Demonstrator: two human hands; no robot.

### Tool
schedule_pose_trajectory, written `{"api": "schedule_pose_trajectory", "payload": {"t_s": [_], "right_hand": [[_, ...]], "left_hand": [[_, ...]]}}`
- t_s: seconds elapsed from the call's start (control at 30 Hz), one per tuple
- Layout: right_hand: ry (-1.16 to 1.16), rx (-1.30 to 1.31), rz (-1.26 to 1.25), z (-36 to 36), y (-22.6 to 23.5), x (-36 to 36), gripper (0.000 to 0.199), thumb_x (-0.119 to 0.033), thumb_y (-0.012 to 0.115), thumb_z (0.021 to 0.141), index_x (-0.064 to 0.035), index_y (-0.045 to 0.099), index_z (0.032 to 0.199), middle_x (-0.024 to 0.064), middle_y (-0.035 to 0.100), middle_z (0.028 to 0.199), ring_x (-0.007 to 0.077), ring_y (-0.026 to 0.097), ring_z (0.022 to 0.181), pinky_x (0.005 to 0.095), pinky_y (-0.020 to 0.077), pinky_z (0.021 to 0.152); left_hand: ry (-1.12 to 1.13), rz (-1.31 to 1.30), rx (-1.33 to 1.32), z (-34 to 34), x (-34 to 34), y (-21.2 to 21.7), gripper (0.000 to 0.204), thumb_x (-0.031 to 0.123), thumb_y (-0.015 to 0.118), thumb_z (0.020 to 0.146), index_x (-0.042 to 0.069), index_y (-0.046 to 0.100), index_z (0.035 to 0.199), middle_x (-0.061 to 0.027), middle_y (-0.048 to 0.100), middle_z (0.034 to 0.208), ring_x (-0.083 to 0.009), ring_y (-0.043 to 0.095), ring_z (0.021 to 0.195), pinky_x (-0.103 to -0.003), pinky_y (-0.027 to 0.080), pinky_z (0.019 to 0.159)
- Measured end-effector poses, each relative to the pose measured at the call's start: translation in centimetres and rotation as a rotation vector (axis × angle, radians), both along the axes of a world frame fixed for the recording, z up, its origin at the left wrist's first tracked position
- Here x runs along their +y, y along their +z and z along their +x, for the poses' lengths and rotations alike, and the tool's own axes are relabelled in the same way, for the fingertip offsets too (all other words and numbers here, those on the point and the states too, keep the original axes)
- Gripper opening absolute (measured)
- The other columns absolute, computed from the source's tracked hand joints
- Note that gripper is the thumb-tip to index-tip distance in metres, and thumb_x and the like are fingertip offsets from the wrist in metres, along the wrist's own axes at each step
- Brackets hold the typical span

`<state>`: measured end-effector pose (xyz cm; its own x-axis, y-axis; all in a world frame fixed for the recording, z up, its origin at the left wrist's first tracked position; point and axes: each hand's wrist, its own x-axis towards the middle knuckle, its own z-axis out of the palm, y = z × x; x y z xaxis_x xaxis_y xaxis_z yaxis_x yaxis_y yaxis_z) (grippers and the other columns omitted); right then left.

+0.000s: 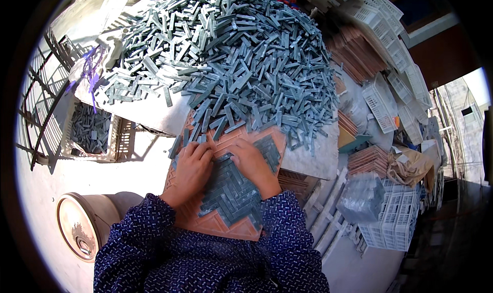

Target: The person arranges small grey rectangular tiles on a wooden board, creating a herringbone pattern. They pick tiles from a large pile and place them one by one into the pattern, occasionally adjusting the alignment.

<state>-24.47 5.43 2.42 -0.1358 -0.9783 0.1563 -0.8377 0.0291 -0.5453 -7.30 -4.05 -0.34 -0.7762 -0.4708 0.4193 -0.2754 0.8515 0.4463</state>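
Note:
A terracotta-coloured tray (221, 227) with a herringbone pattern of slots lies tilted in front of me, its far end under loose strips. Grey-green stone strips (231, 188) fill much of its middle and right side. My left hand (191, 169) rests over the tray's left part, fingers curled down beside some loose strips; what they pinch is hidden. Over the upper middle is my right hand (251, 162), its fingers bent inward against the tray near the edge of the laid strips. I cannot make out anything in them. Beyond both hands rises a large heap of loose stone strips (231, 62).
The heap covers a pale tabletop (313, 164). At left stand a crate of strips (92, 131) and a round bucket (79, 226). On the right are stacked terracotta trays (359, 54), white plastic crates (393, 216) and a plastic-wrapped bundle (361, 196).

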Motion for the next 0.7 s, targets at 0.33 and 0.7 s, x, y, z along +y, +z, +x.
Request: {"api": "schedule_pose_trajectory", "payload": {"t_s": [0.33,0.7], "right_hand": [[-0.031,-0.035,-0.101,-0.6,-0.4,-0.2,0.029,0.000,0.067,0.072,-0.0013,0.062,0.101,0.0148,0.062,0.101,0.0336,0.059,0.090,0.0362,0.0493,0.077],[-0.262,-0.069,-0.163,3.7,0.1,1.9,0.029,-0.003,0.068,0.078,-0.0002,0.064,0.106,0.0141,0.060,0.111,0.0285,0.060,0.093,0.0353,0.0485,0.083]], "left_hand": [[-0.099,-0.045,0.097,0.4,0.6,0.3,0.023,0.005,0.062,0.072,0.003,0.062,0.095,-0.0094,0.056,0.113,-0.0285,0.049,0.112,-0.042,0.041,0.093],[0.627,0.926,0.360,13.0,-9.5,-13.8,0.008,0.004,0.059,0.087,-0.002,0.063,0.091,-0.0070,0.067,0.081,-0.0102,0.062,0.077,-0.026,0.048,0.070]]}}
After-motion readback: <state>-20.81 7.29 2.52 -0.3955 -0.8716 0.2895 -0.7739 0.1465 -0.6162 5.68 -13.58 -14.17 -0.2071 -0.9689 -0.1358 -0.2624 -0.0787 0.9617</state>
